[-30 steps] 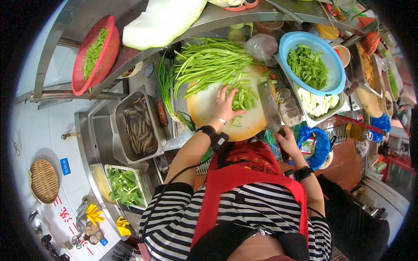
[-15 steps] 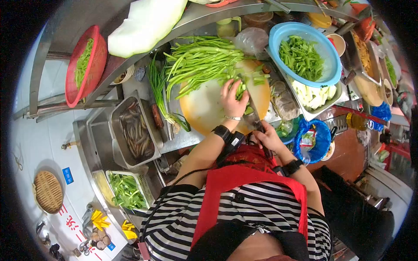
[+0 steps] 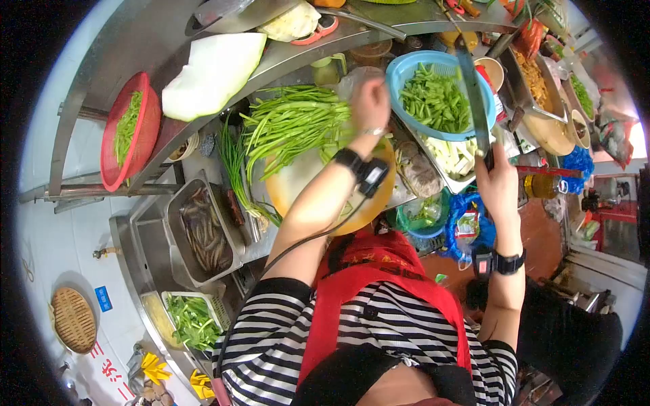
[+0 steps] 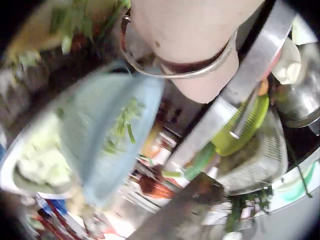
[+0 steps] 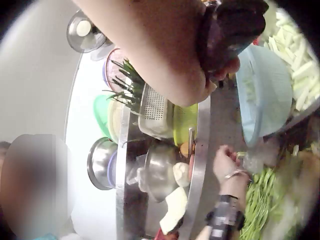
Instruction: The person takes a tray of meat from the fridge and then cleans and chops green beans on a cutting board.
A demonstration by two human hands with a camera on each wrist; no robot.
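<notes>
My right hand grips the handle of a cleaver, its blade raised upright across the right side of a light-blue basket of cut green pieces. My left hand, blurred in the head view, is beyond the round cutting board, between the long green celery-like stalks and the basket. In the right wrist view the left hand's fingers look bent, with a bit of green beside them; I cannot tell whether they hold it. A clear plastic bag lies close by.
A white tray of pale cut strips sits under the basket's near side. Spring onions lie left of the board, beside a steel pan in the sink. A metal shelf with a melon slab runs overhead.
The cleaver left the board and rose to the right with my right hand. My left hand moved from the cut pieces on the board to the board's far side, near the basket.
</notes>
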